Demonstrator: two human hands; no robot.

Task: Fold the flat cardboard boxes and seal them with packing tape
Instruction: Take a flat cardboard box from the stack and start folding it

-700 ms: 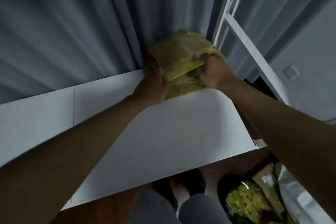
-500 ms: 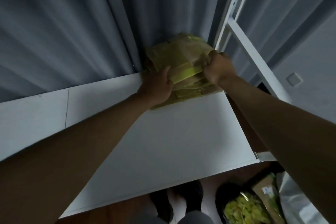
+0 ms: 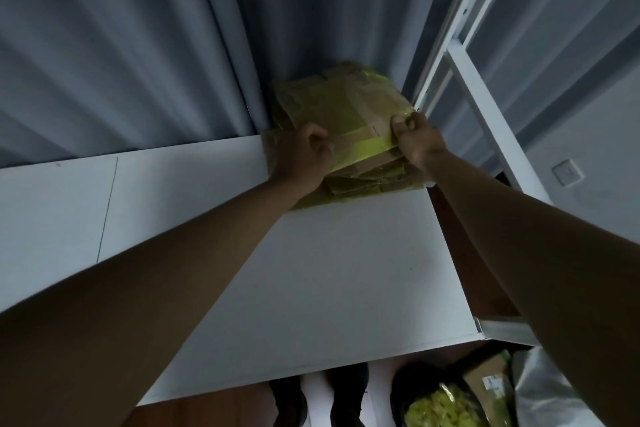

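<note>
Below the desk's near edge, on the floor, a pair of dark shoes (image 3: 318, 399) shows beside a dark bag of yellow-green scraps (image 3: 440, 407) and a small cardboard box (image 3: 488, 380). The white desk (image 3: 329, 288) runs away from the person, both bare forearms stretched across it. At its far right corner, against the grey curtain (image 3: 138, 45), lies a stack of flat cardboard boxes (image 3: 346, 104) wrapped in yellowish film with a band of yellow tape across it; part of it overhangs the far edge. The left hand (image 3: 301, 159) grips the stack's near left side, fingers curled round the edge. The right hand (image 3: 415, 139) pinches its near right corner, thumb on top. A white metal frame (image 3: 485, 107) stands just beyond the right edge.
</note>
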